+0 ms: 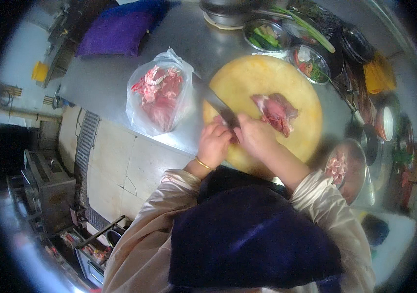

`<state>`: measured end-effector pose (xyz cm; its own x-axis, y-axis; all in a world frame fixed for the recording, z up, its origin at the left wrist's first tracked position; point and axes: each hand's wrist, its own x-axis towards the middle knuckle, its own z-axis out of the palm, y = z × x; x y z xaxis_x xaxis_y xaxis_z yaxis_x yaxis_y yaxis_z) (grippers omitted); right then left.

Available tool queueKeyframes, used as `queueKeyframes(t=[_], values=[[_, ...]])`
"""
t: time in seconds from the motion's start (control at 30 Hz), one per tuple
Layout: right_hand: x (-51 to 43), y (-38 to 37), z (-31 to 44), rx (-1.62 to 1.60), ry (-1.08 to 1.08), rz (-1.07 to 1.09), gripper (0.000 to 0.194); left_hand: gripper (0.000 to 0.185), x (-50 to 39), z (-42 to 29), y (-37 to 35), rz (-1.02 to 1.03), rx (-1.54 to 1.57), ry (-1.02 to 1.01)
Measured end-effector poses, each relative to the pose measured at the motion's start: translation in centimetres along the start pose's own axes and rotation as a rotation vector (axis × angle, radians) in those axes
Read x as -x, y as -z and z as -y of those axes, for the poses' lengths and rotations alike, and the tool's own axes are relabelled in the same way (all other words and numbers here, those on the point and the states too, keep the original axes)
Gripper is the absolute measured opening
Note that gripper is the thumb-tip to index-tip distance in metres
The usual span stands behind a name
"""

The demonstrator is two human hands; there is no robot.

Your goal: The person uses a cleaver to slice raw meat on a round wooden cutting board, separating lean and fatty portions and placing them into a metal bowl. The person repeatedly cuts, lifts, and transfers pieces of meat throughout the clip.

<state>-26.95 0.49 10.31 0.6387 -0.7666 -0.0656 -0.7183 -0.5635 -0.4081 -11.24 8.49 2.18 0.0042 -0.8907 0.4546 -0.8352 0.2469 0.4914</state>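
My right hand (254,133) grips a knife (217,104) whose dark blade points up and left over the edge of a round yellow cutting board (303,95). Close beside it, my left hand (214,144), with a gold bangle at the wrist, holds down a small piece of raw meat (220,120), mostly hidden by the fingers and blade. A larger slab of raw meat (277,111) lies on the board, right of both hands. Left of the board, a clear plastic bag (135,106) holds more raw meat (160,95).
A metal bowl (356,172) with cut meat (336,168) stands at the right. Beyond the board are a bowl of green peppers (267,36), a bowl of mixed vegetables (312,66) and a scallion stalk (314,33). A purple cloth (113,34) lies at the back left.
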Motion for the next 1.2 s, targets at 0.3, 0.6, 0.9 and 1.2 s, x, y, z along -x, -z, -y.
queueKeyframes(t=[0.3,0.6,0.9,1.2], values=[[12.8,6.9,-6.6,0.009,-0.242,0.359,0.032,0.011,1.6,1.9,1.0,-0.209,0.624,0.538],[15.1,3.0,-7.6,-0.573,-0.367,0.025,0.030,0.013,-3.6,0.5,4.1,-0.130,1.374,0.416],[17.3,4.1,-5.8,-0.320,-0.221,-0.011,0.035,0.020,-0.8,0.1,2.9,0.105,0.416,0.075],[12.6,4.8,-3.7,-0.002,-0.037,0.098,0.032,0.011,-1.8,-1.0,-1.3,-0.098,-0.245,0.262]])
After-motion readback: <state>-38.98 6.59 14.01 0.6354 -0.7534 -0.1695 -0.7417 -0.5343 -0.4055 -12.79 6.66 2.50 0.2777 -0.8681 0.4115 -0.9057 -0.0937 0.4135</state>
